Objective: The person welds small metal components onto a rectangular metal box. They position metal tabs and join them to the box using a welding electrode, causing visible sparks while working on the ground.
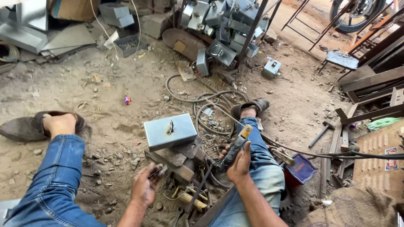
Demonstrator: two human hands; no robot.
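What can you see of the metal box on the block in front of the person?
The metal box is a shallow, rectangular, grey sheet-metal box, closed on the faces shown. Its broad top is smooth and slightly shiny, with a dark burnt mark near the middle. It lies flat, a little skewed, resting on a rough block on the sandy ground between the person's legs. Neither hand touches it: the left hand and the right hand, holding an electrode holder, are nearer the camera.

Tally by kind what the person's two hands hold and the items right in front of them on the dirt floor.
Welding electrode holder, in the right hand: 1
Thin dark rod piece, in the left hand: 1
Grey metal box with a burn mark: 1
Hammer: 1
Total: 4
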